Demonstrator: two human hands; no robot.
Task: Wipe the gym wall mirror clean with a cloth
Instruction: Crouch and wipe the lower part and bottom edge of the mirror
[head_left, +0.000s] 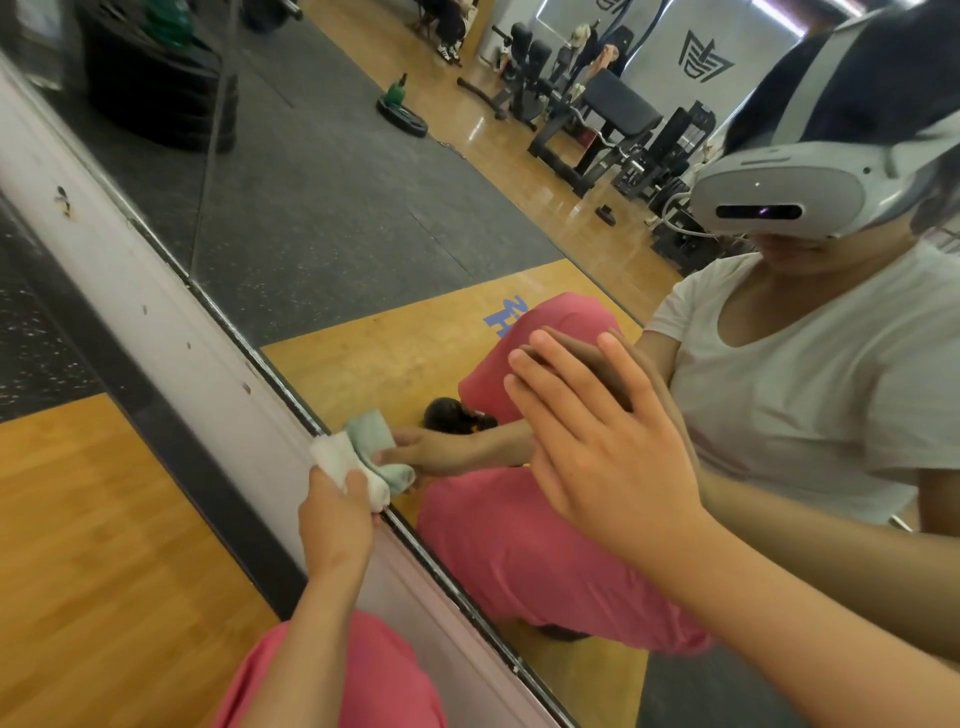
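Nearest us, below the mirror (337, 234), we log a pink-trousered knee (353, 675) over the wooden floor (104, 545). Next, our left hand (335, 512), fingers curled round a bunched white cloth (337, 457), holds it against the mirror's lower edge, where the glass meets the pale wall strip (156, 312). Further up, right of the cloth, our right hand (608, 447) lies flat on the mirror glass, fingers straight and slightly spread, holding nothing and meeting its own reflection. A dark skirting band (171, 431) runs along the foot of the strip beneath the mirror. Deepest in the mirror we list, reflected, a person in a white top and headset, black matting, a weight plate (402, 117) on the floor, and a padded bench (618, 104) among dark machines.
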